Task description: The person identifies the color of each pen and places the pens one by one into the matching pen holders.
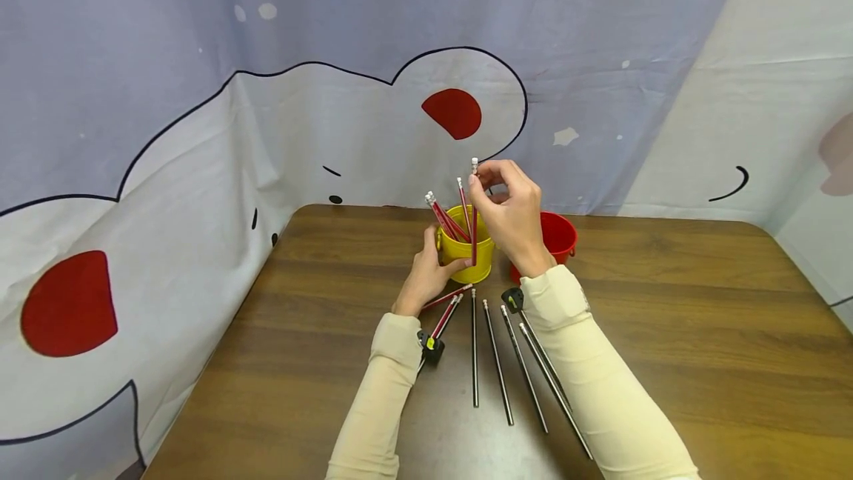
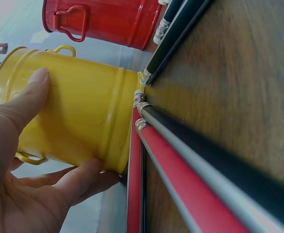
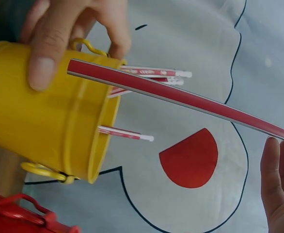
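Note:
My left hand point(image 1: 426, 272) grips the side of a small yellow bucket point(image 1: 483, 256), thumb on the near wall and fingers around the far side. Several red pencils point(image 1: 444, 222) lean inside it, their white eraser ends sticking up past the rim. Above the bucket, my right hand point(image 1: 518, 210) pinches another red pencil point(image 3: 181, 99) near its eraser end. This pencil hangs upright, its lower end in front of the bucket's near wall in the head view. In the left wrist view, the thumb point(image 2: 33, 92) presses the yellow wall.
A red bucket point(image 1: 560, 235) stands just right of the yellow one, partly behind my right hand. Several black pencils point(image 1: 474, 354) lie fanned out on the wooden table point(image 1: 700, 332). Red pencils point(image 2: 132, 170) lie by my left wrist. A patterned curtain point(image 1: 600, 58) hangs behind the table.

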